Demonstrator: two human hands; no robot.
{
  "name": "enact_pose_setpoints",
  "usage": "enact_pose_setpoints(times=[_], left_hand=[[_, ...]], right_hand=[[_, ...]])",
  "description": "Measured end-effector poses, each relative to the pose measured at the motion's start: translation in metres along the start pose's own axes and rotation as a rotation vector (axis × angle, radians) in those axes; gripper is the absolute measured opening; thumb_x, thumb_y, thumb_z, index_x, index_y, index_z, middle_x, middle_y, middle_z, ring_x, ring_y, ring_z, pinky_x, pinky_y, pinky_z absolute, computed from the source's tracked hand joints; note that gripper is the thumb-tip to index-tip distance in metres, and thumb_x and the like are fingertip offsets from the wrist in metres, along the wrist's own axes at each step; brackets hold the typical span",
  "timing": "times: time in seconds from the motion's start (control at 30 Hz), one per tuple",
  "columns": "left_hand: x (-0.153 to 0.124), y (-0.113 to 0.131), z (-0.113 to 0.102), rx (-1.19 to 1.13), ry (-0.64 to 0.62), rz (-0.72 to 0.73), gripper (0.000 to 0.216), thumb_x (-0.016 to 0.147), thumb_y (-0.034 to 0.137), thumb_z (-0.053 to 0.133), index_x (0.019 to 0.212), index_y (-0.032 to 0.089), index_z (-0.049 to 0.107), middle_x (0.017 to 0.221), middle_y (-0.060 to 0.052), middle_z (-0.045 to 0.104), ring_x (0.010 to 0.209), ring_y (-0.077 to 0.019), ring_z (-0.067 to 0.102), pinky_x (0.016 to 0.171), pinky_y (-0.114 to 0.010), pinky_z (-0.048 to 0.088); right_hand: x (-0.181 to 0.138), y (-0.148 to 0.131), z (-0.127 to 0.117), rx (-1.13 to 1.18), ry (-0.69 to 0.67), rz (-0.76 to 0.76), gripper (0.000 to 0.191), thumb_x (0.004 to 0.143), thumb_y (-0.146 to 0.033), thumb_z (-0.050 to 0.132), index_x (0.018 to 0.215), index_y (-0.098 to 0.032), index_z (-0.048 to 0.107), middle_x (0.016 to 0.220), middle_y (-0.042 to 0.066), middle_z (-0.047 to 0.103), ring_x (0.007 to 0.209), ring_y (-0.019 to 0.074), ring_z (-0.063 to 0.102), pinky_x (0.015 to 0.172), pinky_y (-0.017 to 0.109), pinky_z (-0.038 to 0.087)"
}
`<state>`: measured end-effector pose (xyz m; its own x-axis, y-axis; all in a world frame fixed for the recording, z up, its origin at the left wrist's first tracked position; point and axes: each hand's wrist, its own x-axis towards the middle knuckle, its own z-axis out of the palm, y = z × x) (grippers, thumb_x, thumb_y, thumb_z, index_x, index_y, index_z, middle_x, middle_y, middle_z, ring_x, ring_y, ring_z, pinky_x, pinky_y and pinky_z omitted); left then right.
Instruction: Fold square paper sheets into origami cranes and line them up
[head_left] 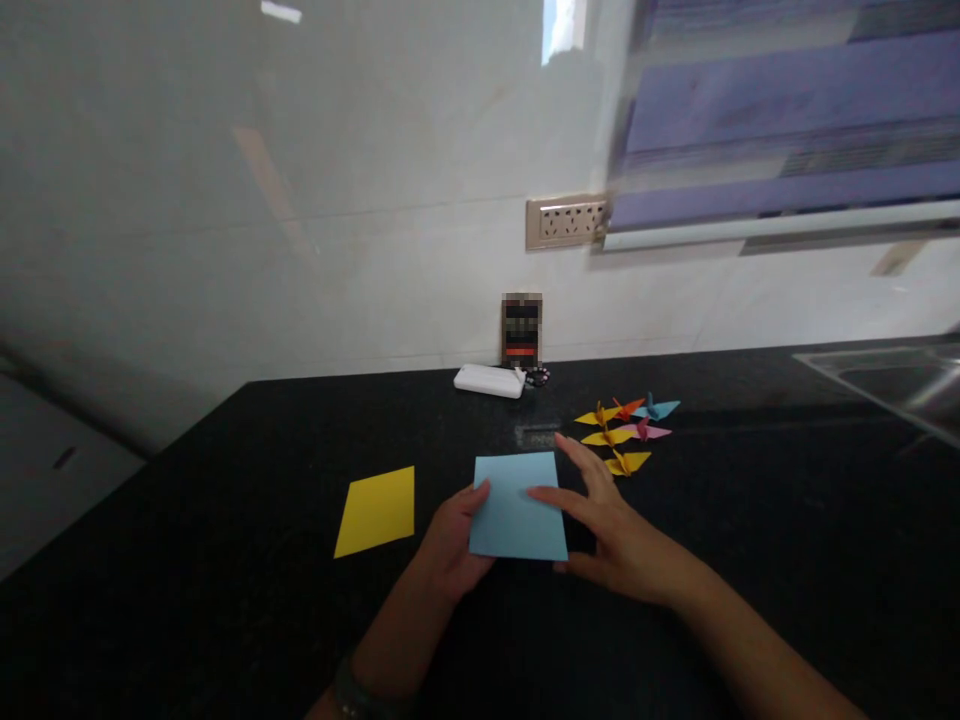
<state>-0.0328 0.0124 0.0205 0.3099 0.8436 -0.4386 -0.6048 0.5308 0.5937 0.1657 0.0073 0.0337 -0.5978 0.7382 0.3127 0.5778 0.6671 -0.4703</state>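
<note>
over the black countertop (pixel 255 480) | square light-blue paper sheet (pixel 514 525) gripped at its left edge by your left hand (pixel 453 545), thumb on top | your right hand (pixel 619 535): fingers spread at its right edge, touch cannot be confirmed

Dim indoor light, with glare on a glossy wall (pixel 390 290).
Relative to the socket panel (pixel 570 221): directly above, a bright white reflection (pixel 562 28); far upper left, a smaller white patch (pixel 281 12); right, a blind (pixel 787 120) smeared into streaks; below, an upright object (pixel 522 330) masked by coarse pixelation and, lower, a blue sheet (pixel 517 510), softly and evenly lit; lower right, a glint in the sink (pixel 847 384). The black countertop (pixel 225 500) sinks into shadow; wide-angle stretch slants its outer edges.
</note>
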Motion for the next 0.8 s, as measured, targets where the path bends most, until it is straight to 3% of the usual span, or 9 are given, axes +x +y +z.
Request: enact_pose_setpoints(times=[0.1,0.23,0.43,0.57,0.73,0.8], left_hand=[[0.0,-0.002,0.001,-0.01,-0.012,-0.019,0.04,0.081,0.024,0.048,0.118,0.008,0.045,0.093,-0.013,0.065,0.086,-0.0236,0.061,0.082,-0.038,0.043],[-0.001,-0.002,0.002,-0.038,-0.025,-0.024,0.04,0.081,0.032,0.046,0.111,0.007,0.052,0.085,-0.011,0.067,0.083,-0.024,0.062,0.082,-0.038,0.043],[-0.003,-0.005,0.001,-0.003,0.008,0.006,0.028,0.08,0.026,0.049,0.1,0.008,0.057,0.087,-0.011,0.066,0.079,-0.0219,0.062,0.078,-0.036,0.045],[-0.003,-0.009,0.003,0.001,-0.011,0.09,0.023,0.079,0.023,0.053,0.096,0.01,0.058,0.095,-0.011,0.064,0.083,-0.0209,0.061,0.077,-0.036,0.047],[-0.005,-0.013,0.006,-0.008,-0.095,0.125,0.052,0.074,0.055,0.047,0.099,0.01,0.059,0.103,-0.015,0.06,0.091,-0.026,0.057,0.075,-0.04,0.048],[-0.005,-0.016,0.006,0.057,-0.086,0.207,0.054,0.065,0.054,0.059,0.101,0.013,0.059,0.104,-0.013,0.059,0.092,-0.0263,0.056,0.075,-0.038,0.048]], right_hand=[[0.002,0.003,0.004,-0.03,0.098,-0.056,0.03,0.074,-0.012,0.055,0.097,-0.029,0.063,0.145,-0.004,0.002,0.131,0.0307,0.003,0.102,0.051,0.013],[0.003,0.006,0.008,0.086,0.117,-0.062,0.014,0.078,-0.022,0.054,0.08,-0.025,0.067,0.143,-0.003,0.013,0.13,0.0293,0.009,0.102,0.05,0.014],[0.005,0.006,0.012,0.323,0.092,0.052,0.012,0.077,-0.029,0.057,0.079,-0.021,0.066,0.141,0.003,0.019,0.127,0.0269,0.021,0.102,0.043,0.021],[0.008,0.007,0.025,0.446,0.206,0.202,0.019,0.081,-0.03,0.05,0.077,-0.017,0.064,0.125,0.01,0.04,0.114,0.0223,0.04,0.094,0.036,0.033],[0.012,0.01,0.036,0.52,0.316,0.344,0.021,0.082,-0.03,0.048,0.073,-0.016,0.06,0.089,0.007,0.053,0.084,0.0167,0.052,0.075,0.029,0.043],[0.012,0.01,0.036,0.542,0.32,0.37,0.018,0.08,-0.03,0.051,0.073,-0.016,0.058,0.083,0.005,0.053,0.077,0.0156,0.052,0.07,0.028,0.043]])
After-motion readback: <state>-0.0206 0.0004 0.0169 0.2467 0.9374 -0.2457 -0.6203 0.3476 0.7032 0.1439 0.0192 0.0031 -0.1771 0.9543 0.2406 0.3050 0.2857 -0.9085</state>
